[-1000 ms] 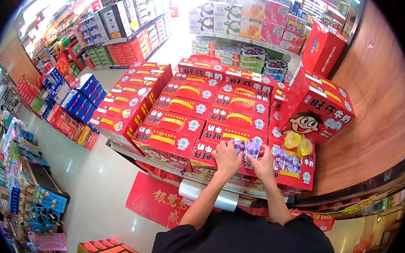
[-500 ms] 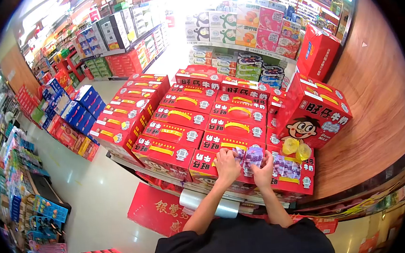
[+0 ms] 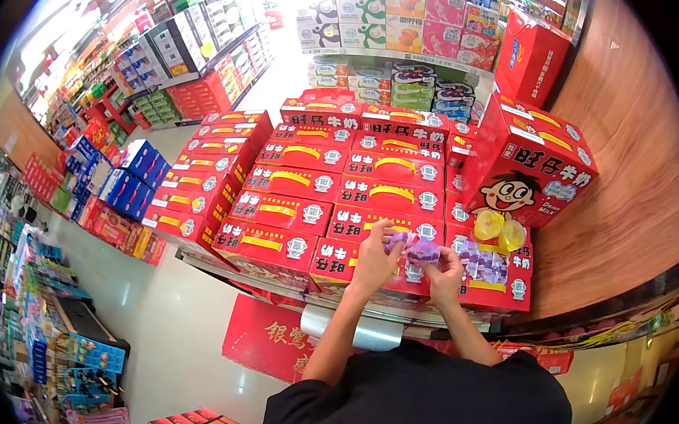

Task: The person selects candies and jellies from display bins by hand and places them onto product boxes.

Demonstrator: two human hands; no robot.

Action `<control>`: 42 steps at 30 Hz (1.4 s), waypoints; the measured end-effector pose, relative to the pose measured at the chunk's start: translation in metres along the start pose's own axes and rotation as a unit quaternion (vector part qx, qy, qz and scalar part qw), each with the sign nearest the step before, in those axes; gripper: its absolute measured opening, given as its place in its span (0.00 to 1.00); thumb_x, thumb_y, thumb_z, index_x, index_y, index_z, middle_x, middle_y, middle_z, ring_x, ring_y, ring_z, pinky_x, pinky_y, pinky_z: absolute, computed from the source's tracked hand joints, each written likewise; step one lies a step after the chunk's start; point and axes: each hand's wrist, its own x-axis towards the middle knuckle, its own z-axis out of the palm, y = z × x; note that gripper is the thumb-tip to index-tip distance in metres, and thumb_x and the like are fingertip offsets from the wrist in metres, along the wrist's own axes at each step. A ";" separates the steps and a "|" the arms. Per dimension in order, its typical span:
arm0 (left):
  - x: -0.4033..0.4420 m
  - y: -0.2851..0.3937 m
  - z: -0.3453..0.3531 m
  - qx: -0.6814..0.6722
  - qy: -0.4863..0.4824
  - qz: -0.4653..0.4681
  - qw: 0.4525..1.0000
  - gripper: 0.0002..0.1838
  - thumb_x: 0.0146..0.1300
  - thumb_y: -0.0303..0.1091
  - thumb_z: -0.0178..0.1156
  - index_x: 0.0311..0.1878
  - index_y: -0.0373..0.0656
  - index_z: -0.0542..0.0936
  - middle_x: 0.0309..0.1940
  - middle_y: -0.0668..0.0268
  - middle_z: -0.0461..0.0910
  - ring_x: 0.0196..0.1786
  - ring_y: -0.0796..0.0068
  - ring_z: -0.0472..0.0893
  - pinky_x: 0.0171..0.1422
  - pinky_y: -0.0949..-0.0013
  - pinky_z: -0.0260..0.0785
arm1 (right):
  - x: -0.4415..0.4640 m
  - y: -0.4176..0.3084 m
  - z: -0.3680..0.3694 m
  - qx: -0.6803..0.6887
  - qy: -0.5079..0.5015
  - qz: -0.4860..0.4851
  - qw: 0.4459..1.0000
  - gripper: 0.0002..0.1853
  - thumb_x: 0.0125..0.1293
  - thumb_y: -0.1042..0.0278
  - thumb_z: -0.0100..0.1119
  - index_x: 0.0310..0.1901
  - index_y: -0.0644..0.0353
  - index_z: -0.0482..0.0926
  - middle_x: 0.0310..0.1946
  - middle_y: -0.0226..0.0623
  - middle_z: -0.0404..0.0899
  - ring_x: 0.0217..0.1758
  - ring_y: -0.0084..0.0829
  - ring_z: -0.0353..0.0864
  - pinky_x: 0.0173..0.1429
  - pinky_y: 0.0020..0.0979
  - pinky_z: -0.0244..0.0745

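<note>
My left hand [image 3: 376,258] is closed, pinching the end of a small purple wrapped packet [image 3: 395,243] between thumb and fingers. My right hand [image 3: 445,277] grips a second purple packet [image 3: 423,250] by its lower edge, close beside the first. Whether the two packets are joined cannot be made out. Both hands are above a red milk carton [image 3: 404,278] with a yellow handle. To the right, more purple packets [image 3: 487,266] lie on top of another carton. Behind those sit two yellow translucent cups [image 3: 513,236].
Rows of red milk cartons [image 3: 290,180] spread out ahead, with a large upright one [image 3: 536,159] on the right beside a wooden panel [image 3: 627,160]. A silver roll [image 3: 351,327] lies below the display's front edge. Shelves of boxed drinks [image 3: 362,21] stand behind.
The view has shifted slightly. My hands remain over the same carton, and the packet in my right hand has tilted from upright to flatter.
</note>
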 end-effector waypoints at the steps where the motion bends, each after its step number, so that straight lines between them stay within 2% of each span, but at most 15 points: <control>1: 0.001 0.002 0.000 -0.036 -0.010 -0.023 0.999 0.15 0.60 0.23 0.63 0.49 0.34 0.72 0.40 0.54 0.82 0.40 0.68 0.83 0.41 0.68 0.75 | 0.000 -0.001 0.000 0.017 -0.011 0.003 1.000 0.19 0.56 0.83 0.64 0.49 0.64 0.74 0.44 0.32 0.78 0.44 0.21 0.77 0.49 0.23 0.73; 5: 0.012 -0.008 -0.001 -0.077 -0.103 -0.061 0.990 0.11 0.63 0.24 0.60 0.47 0.31 0.74 0.36 0.59 0.83 0.37 0.79 0.81 0.39 0.75 0.73 | 0.002 -0.012 0.008 0.022 -0.043 -0.032 0.998 0.16 0.58 0.83 0.62 0.48 0.65 0.73 0.49 0.35 0.76 0.43 0.21 0.77 0.47 0.23 0.73; 8: 0.014 -0.015 0.004 -0.092 -0.096 -0.022 0.991 0.09 0.67 0.25 0.56 0.47 0.31 0.76 0.33 0.62 0.82 0.35 0.81 0.79 0.39 0.76 0.72 | 0.001 -0.027 0.018 0.048 -0.044 -0.016 0.998 0.14 0.60 0.82 0.61 0.48 0.64 0.72 0.53 0.38 0.75 0.43 0.21 0.77 0.45 0.22 0.74; 11: 0.016 -0.017 0.001 -0.009 -0.127 -0.056 0.990 0.10 0.68 0.27 0.53 0.49 0.32 0.77 0.33 0.63 0.82 0.34 0.84 0.77 0.39 0.76 0.71 | 0.000 -0.021 0.015 0.006 -0.066 0.005 0.998 0.14 0.61 0.81 0.61 0.48 0.65 0.72 0.54 0.41 0.76 0.42 0.22 0.78 0.43 0.23 0.74; 14: 0.014 -0.011 0.002 0.006 -0.109 -0.037 0.993 0.10 0.69 0.27 0.52 0.49 0.33 0.77 0.34 0.61 0.83 0.33 0.81 0.79 0.38 0.74 0.71 | 0.001 -0.015 0.012 -0.076 -0.069 0.004 0.995 0.15 0.61 0.77 0.61 0.48 0.66 0.71 0.50 0.42 0.79 0.40 0.22 0.79 0.42 0.25 0.75; 17: 0.009 -0.015 0.005 -0.008 -0.019 0.000 1.000 0.11 0.67 0.29 0.55 0.49 0.33 0.77 0.38 0.56 0.82 0.39 0.69 0.81 0.44 0.67 0.72 | 0.002 -0.024 0.015 -0.133 -0.048 0.019 0.990 0.17 0.61 0.74 0.62 0.50 0.67 0.71 0.42 0.42 0.82 0.37 0.23 0.79 0.43 0.27 0.76; 20: 0.000 -0.019 -0.005 0.276 0.060 0.087 0.955 0.15 0.64 0.33 0.60 0.51 0.34 0.77 0.44 0.52 0.81 0.49 0.56 0.79 0.53 0.57 0.69 | 0.002 -0.036 0.026 -0.123 0.009 0.015 0.992 0.18 0.61 0.71 0.63 0.50 0.68 0.72 0.38 0.42 0.82 0.37 0.26 0.80 0.45 0.30 0.76; 21: -0.005 -0.015 -0.006 0.292 0.052 0.026 0.955 0.22 0.59 0.39 0.65 0.52 0.35 0.76 0.47 0.51 0.78 0.53 0.50 0.75 0.58 0.53 0.65 | 0.002 -0.041 0.029 -0.137 0.023 0.011 0.990 0.18 0.61 0.71 0.63 0.50 0.68 0.72 0.39 0.42 0.81 0.38 0.28 0.80 0.46 0.30 0.76; 24: -0.016 -0.005 -0.009 0.369 -0.010 -0.028 0.929 0.25 0.57 0.43 0.66 0.53 0.36 0.76 0.48 0.52 0.77 0.53 0.51 0.74 0.57 0.54 0.65 | 0.005 -0.042 0.033 -0.210 0.046 -0.034 0.976 0.18 0.61 0.70 0.62 0.49 0.70 0.73 0.42 0.44 0.79 0.44 0.32 0.79 0.50 0.32 0.74; 28: -0.022 -0.004 0.001 0.389 0.019 0.004 0.921 0.28 0.54 0.47 0.68 0.53 0.39 0.77 0.49 0.55 0.75 0.53 0.53 0.73 0.55 0.52 0.65 | 0.006 -0.028 0.025 -0.291 0.050 -0.092 0.951 0.18 0.62 0.69 0.61 0.49 0.71 0.73 0.47 0.46 0.75 0.50 0.34 0.76 0.55 0.33 0.71; 31: -0.026 0.005 0.008 0.425 -0.038 0.008 0.905 0.27 0.54 0.51 0.68 0.52 0.43 0.78 0.47 0.57 0.75 0.51 0.56 0.73 0.49 0.51 0.65 | 0.005 -0.017 0.019 -0.206 0.068 0.006 0.976 0.18 0.63 0.68 0.59 0.50 0.70 0.73 0.47 0.44 0.74 0.48 0.34 0.75 0.55 0.32 0.70; 33: -0.027 0.004 0.014 0.441 -0.044 0.004 0.896 0.26 0.54 0.51 0.67 0.51 0.44 0.78 0.46 0.57 0.75 0.50 0.56 0.74 0.48 0.50 0.66 | 0.002 -0.016 0.017 -0.223 0.127 -0.039 0.966 0.17 0.65 0.68 0.58 0.51 0.70 0.72 0.47 0.42 0.74 0.48 0.33 0.74 0.55 0.31 0.70; 34: -0.027 0.004 0.014 0.453 -0.039 -0.003 0.890 0.26 0.54 0.51 0.67 0.50 0.44 0.78 0.46 0.57 0.75 0.49 0.56 0.74 0.47 0.50 0.67 | 0.002 -0.016 0.020 -0.225 0.148 -0.063 0.961 0.16 0.66 0.67 0.57 0.51 0.69 0.72 0.47 0.41 0.74 0.48 0.32 0.74 0.55 0.31 0.70; 36: -0.030 0.005 0.014 0.456 -0.027 0.018 0.890 0.23 0.55 0.48 0.66 0.48 0.43 0.78 0.46 0.56 0.75 0.48 0.55 0.75 0.45 0.50 0.68 | -0.002 -0.022 0.024 -0.076 0.149 -0.028 0.985 0.18 0.70 0.67 0.55 0.56 0.69 0.69 0.47 0.39 0.74 0.51 0.30 0.71 0.58 0.30 0.67; 42: -0.071 0.013 0.015 0.326 0.111 0.073 0.936 0.20 0.61 0.39 0.61 0.53 0.39 0.75 0.47 0.54 0.76 0.52 0.54 0.76 0.55 0.55 0.67 | -0.005 -0.011 0.012 -0.062 0.129 -0.089 0.986 0.17 0.70 0.70 0.56 0.55 0.70 0.70 0.47 0.38 0.76 0.47 0.28 0.74 0.55 0.30 0.70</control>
